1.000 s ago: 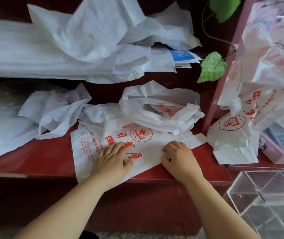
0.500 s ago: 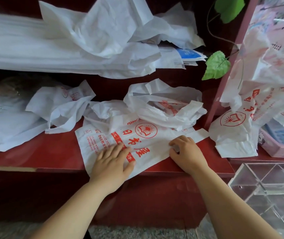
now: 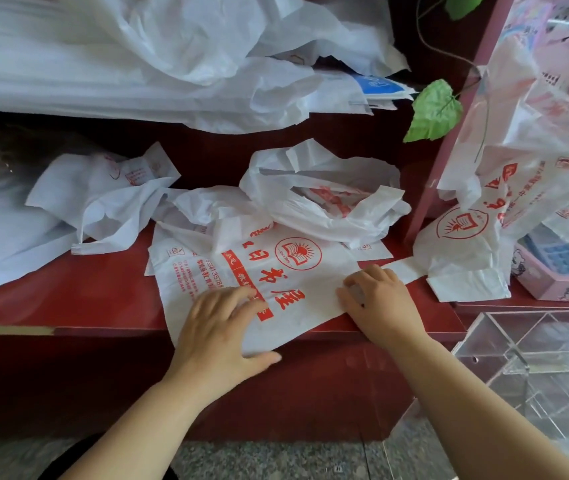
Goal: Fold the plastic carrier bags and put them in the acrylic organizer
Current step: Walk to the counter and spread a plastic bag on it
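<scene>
On the red surface (image 3: 68, 306), far left, crumpled white bags (image 3: 103, 202) run back into shadow, their far ends hard to make out. Mid-surface, a printed bag (image 3: 310, 282) lies flat, its near corner hanging over the front edge. The left hand (image 3: 220, 327) rests on it, fingers straight and spread, covering part of the red lettering. The right hand (image 3: 380, 303) curls onto the bag's right edge, pinching it. At lower right, the acrylic organizer (image 3: 535, 358) is cut off by the frame.
</scene>
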A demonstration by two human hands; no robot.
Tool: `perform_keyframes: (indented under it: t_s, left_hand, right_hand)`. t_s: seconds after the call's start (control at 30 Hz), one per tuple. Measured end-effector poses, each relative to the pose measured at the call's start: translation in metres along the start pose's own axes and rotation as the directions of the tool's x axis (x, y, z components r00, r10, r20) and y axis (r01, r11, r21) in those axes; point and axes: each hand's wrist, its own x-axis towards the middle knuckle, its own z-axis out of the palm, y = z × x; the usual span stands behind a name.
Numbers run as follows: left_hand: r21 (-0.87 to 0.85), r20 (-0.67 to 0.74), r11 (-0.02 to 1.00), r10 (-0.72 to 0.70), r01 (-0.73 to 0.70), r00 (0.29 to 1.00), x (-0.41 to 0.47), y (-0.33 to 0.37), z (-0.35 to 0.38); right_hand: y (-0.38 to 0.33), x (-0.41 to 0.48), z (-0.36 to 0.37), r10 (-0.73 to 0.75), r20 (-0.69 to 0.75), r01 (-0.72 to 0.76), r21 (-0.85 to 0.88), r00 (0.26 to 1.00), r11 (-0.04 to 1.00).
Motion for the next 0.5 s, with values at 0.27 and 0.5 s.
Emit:
perform_keyframes:
  t_s: [0.27,0.5]
  left_hand:
    - [-0.041,-0.138,0.997,0.054,-0.06,0.989,-0.01,-0.007,0.005]
    - [-0.252,-0.122,0.968,-0.026,-0.005,0.992,-0.012,-0.018,-0.022]
  right_hand:
    - [0.013,-0.037,-0.013,-0.143,0.031,0.147,-0.21,0.989,0.967]
    - [0.006,-0.042,-0.01,-0.209,0.021,0.21,-0.181,0.978,0.961]
